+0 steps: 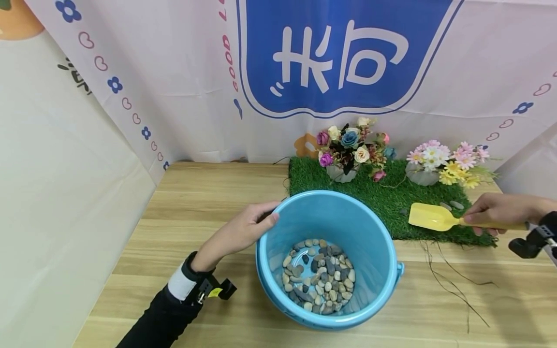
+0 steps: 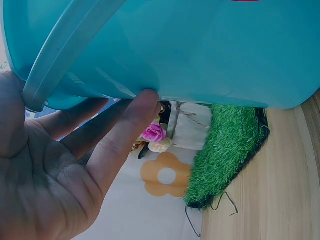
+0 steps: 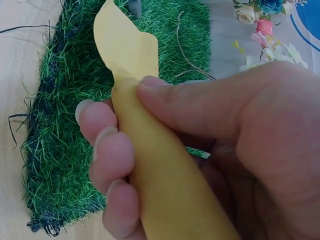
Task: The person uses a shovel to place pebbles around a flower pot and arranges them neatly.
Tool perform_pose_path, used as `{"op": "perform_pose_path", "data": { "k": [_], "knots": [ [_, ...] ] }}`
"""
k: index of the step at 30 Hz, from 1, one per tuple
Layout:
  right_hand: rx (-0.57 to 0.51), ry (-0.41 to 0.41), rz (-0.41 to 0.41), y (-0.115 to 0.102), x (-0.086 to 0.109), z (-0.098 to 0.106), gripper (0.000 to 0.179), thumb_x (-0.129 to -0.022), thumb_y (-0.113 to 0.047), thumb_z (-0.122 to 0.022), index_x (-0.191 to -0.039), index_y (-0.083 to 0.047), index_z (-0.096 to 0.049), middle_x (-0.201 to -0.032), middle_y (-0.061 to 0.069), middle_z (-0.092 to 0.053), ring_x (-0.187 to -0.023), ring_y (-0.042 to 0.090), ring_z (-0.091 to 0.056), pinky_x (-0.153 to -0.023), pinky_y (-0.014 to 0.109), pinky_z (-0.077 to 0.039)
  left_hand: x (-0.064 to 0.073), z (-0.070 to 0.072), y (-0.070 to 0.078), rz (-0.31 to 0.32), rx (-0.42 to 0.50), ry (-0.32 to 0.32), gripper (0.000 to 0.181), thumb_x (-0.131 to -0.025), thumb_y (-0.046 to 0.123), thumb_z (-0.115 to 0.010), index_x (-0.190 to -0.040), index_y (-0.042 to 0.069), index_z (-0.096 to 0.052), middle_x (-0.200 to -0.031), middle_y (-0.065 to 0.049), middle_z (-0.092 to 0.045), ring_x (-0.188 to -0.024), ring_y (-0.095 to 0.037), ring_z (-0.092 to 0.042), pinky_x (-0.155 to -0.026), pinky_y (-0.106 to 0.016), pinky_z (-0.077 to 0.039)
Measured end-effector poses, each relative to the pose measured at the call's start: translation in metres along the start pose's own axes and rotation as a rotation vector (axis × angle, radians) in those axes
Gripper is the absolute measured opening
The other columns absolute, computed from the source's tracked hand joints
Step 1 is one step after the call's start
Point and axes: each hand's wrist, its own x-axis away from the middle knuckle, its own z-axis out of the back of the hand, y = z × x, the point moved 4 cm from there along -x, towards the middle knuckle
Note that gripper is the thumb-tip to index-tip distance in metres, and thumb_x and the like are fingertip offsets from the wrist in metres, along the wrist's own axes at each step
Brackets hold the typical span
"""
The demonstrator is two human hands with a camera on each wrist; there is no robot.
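Note:
A blue bucket with pebbles spread over its bottom stands in the middle of the head view. My left hand rests against its left rim; in the left wrist view straight fingers touch the outer wall beside the bucket's handle. At the right, my right hand grips the handle of a small yellow shovel over the artificial grass mat. The shovel's blade shows no stones on it. A few loose stones lie on the mat near the right fingers.
Two pots of artificial flowers, one with roses and one with daisies, stand on the mat's back edge. Loose dark strands lie on the wooden table. A printed curtain hangs behind.

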Motion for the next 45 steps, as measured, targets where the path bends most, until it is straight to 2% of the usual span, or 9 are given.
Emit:
{"op": "perform_pose_path", "data": {
  "k": [4, 9, 11, 15, 19, 22, 25, 33, 45],
  "knots": [
    [-0.010, 0.003, -0.021, 0.001, 0.001, 0.001, 0.028, -0.098, -0.014, -0.044, -0.109, 0.006, -0.061, -0.072, 0.011, -0.056, -0.047, 0.009, -0.041, -0.040, 0.022, -0.035, 0.000, 0.000, 0.000, -0.003, 0.001, -0.002, 0.036, -0.099, 0.008, -0.038, -0.133, -0.003, -0.044, -0.106, -0.022, -0.061, -0.076, -0.015, -0.065, -0.063, -0.034, -0.057],
    [0.021, 0.013, 0.005, 0.004, 0.004, 0.003, 0.031, -0.098, -0.015, -0.044, -0.112, 0.008, -0.058, -0.072, 0.009, -0.056, -0.046, 0.010, -0.039, -0.039, 0.025, -0.037, 0.000, 0.000, 0.000, -0.003, 0.005, -0.004, 0.036, -0.099, 0.008, -0.038, -0.132, -0.003, -0.044, -0.106, -0.021, -0.061, -0.076, -0.015, -0.065, -0.063, -0.034, -0.057],
    [0.058, 0.030, 0.032, 0.004, 0.005, 0.004, 0.029, -0.099, -0.016, -0.043, -0.108, 0.005, -0.061, -0.068, 0.005, -0.056, -0.045, 0.008, -0.038, -0.039, 0.024, -0.039, 0.000, 0.000, 0.000, -0.001, 0.005, -0.004, 0.036, -0.099, 0.008, -0.038, -0.132, -0.003, -0.044, -0.106, -0.022, -0.061, -0.076, -0.015, -0.065, -0.063, -0.034, -0.057],
    [0.135, 0.084, 0.117, 0.001, 0.008, 0.006, 0.031, -0.100, -0.017, -0.040, -0.085, -0.009, -0.065, -0.060, -0.003, -0.052, -0.044, 0.005, -0.039, -0.037, 0.025, -0.043, 0.000, 0.000, 0.000, 0.001, 0.009, -0.003, 0.036, -0.099, 0.008, -0.038, -0.133, -0.003, -0.043, -0.107, -0.022, -0.061, -0.076, -0.015, -0.065, -0.062, -0.034, -0.057],
    [0.166, 0.182, 0.218, -0.011, 0.011, 0.006, 0.029, -0.100, -0.014, -0.041, -0.087, -0.015, -0.067, -0.058, -0.004, -0.052, -0.041, 0.009, -0.044, -0.041, 0.029, -0.046, 0.000, -0.001, 0.000, 0.000, 0.007, -0.001, 0.036, -0.099, 0.008, -0.038, -0.133, -0.003, -0.043, -0.107, -0.023, -0.061, -0.075, -0.015, -0.065, -0.062, -0.034, -0.057],
    [0.198, 0.281, 0.268, -0.025, 0.013, 0.007, 0.023, -0.098, -0.012, -0.044, -0.102, -0.015, -0.066, -0.056, -0.004, -0.050, -0.040, 0.012, -0.044, -0.043, 0.029, -0.046, 0.000, -0.001, 0.000, 0.004, 0.006, -0.001, 0.037, -0.099, 0.008, -0.038, -0.133, -0.003, -0.043, -0.107, -0.023, -0.061, -0.075, -0.015, -0.066, -0.061, -0.034, -0.057],
    [0.221, 0.365, 0.289, -0.042, 0.014, 0.009, 0.021, -0.097, -0.011, -0.046, -0.108, -0.012, -0.064, -0.057, -0.004, -0.050, -0.041, 0.013, -0.043, -0.042, 0.028, -0.044, 0.000, 0.000, -0.001, 0.008, 0.008, 0.002, 0.037, -0.099, 0.008, -0.038, -0.133, -0.003, -0.042, -0.107, -0.023, -0.060, -0.075, -0.020, -0.066, -0.061, -0.034, -0.057],
    [0.258, 0.454, 0.315, -0.098, 0.013, 0.009, 0.016, -0.097, -0.015, -0.049, -0.099, -0.019, -0.064, -0.058, -0.003, -0.049, -0.043, 0.015, -0.042, -0.039, 0.027, -0.041, 0.000, 0.000, 0.000, 0.001, -0.006, 0.001, 0.036, -0.099, 0.009, -0.038, -0.132, -0.003, -0.044, -0.107, -0.023, -0.060, -0.076, -0.026, -0.066, -0.062, -0.034, -0.057],
    [0.279, 0.393, 0.427, -0.183, 0.007, -0.002, 0.017, -0.095, -0.016, -0.052, -0.104, -0.024, -0.064, -0.068, -0.004, -0.055, -0.049, 0.013, -0.047, -0.040, 0.028, -0.045, 0.000, 0.000, 0.003, -0.009, -0.010, -0.005, 0.035, -0.099, 0.008, -0.038, -0.131, -0.005, -0.044, -0.106, -0.024, -0.061, -0.076, -0.029, -0.065, -0.063, -0.033, -0.057]
  ]
}}
